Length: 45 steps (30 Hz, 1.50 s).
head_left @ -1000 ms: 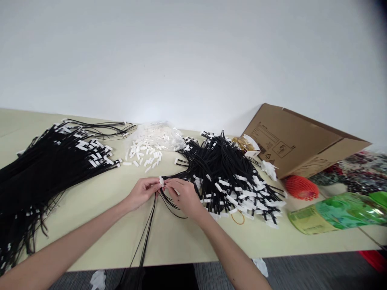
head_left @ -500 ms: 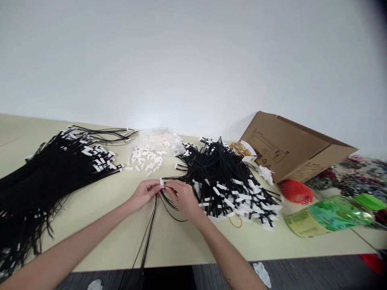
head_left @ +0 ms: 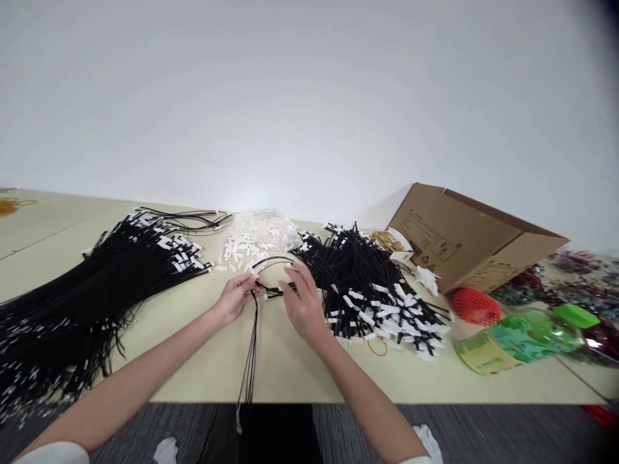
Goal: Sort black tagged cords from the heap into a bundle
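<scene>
My left hand [head_left: 236, 296] pinches the end of several thin black cables [head_left: 253, 341], by a white connector or sleeve at the fingertips. Their lengths hang from the pinch past the table's front edge. A loop of black cable [head_left: 273, 260] arcs from there toward my right hand [head_left: 305, 306]. That hand is raised just right of the loop with its fingers apart; whether a cable touches the fingertips is hard to tell. On the right lies a heap of black cables with white ends [head_left: 358, 270]. A larger bundle of such cables [head_left: 126, 264] fills the left side.
Small white pieces [head_left: 244, 251] spill beside a clear plastic bag [head_left: 265, 229] at the back. To the right are an open cardboard box [head_left: 449, 238], a small box [head_left: 394, 243], red foam netting [head_left: 476, 306], a green bottle [head_left: 522, 338] and a rubber band [head_left: 377, 348].
My right hand has drawn off to the right from the left fingertips, and its fingers have spread. The left hand keeps its pinch on the cables. The view has shifted slightly left.
</scene>
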Each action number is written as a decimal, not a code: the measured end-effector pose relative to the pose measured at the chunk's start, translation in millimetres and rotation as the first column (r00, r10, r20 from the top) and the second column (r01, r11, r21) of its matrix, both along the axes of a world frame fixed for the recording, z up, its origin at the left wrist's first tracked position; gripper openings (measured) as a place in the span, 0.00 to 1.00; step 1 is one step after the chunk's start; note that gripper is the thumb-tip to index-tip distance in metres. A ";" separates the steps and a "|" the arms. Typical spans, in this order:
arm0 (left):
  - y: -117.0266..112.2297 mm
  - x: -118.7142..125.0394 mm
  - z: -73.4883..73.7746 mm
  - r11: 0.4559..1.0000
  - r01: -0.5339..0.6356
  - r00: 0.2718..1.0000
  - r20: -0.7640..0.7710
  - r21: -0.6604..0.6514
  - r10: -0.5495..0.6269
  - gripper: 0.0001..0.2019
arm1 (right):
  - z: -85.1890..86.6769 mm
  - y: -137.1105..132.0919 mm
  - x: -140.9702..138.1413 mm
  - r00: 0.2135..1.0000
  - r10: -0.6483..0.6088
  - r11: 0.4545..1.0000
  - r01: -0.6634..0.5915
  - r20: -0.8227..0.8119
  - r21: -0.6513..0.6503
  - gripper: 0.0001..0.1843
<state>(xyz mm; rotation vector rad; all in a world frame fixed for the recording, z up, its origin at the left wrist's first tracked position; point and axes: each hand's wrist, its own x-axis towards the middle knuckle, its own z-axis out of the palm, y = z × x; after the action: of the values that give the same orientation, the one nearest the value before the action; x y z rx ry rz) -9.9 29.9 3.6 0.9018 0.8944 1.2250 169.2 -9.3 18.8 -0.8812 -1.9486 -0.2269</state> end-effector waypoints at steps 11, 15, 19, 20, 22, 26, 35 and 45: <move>-13.0 19.3 12.8 0.983 0.173 0.985 0.038 -0.058 -0.171 0.08 | -2.7 2.0 -4.0 0.878 0.022 0.982 -0.108 0.478 0.153 0.10; -15.7 22.2 11.1 0.982 0.164 0.985 0.062 -0.099 -0.158 0.06 | -0.7 1.9 -2.6 0.863 0.031 0.986 -0.109 0.504 0.128 0.09; -21.3 23.8 13.7 0.983 0.122 0.989 0.096 -0.135 -0.110 0.05 | -1.2 1.4 -1.1 0.863 0.050 0.981 -0.136 0.502 0.137 0.10; -23.2 24.8 15.1 0.985 0.104 0.991 0.104 -0.140 -0.090 0.05 | -2.0 1.6 -0.6 0.867 0.056 0.979 -0.144 0.495 0.142 0.10; -27.4 27.1 18.3 0.988 0.071 0.992 0.110 -0.139 -0.056 0.06 | -3.8 1.8 -0.2 0.884 0.078 0.978 -0.157 0.461 0.136 0.10; -36.9 29.1 22.2 0.995 0.000 0.993 0.113 -0.096 0.011 0.09 | -0.2 -2.0 -4.9 0.953 0.225 0.974 -0.228 0.203 -0.008 0.09; -40.4 34.8 34.2 0.995 -0.097 0.995 -0.028 0.018 0.098 0.12 | 62.2 -4.9 22.3 0.432 0.121 0.770 -0.609 -0.894 -0.189 0.08; -18.1 48.9 39.4 0.969 0.108 0.953 -0.299 0.222 -0.037 0.15 | 65.2 15.1 56.7 0.935 0.059 0.990 -0.098 -0.349 -0.097 0.07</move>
<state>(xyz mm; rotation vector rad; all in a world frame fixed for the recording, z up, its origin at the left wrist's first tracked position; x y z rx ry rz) 39.0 11.8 43.0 1.3233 0.9512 1.1668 225.9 5.7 84.0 -0.8505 -1.6736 0.0845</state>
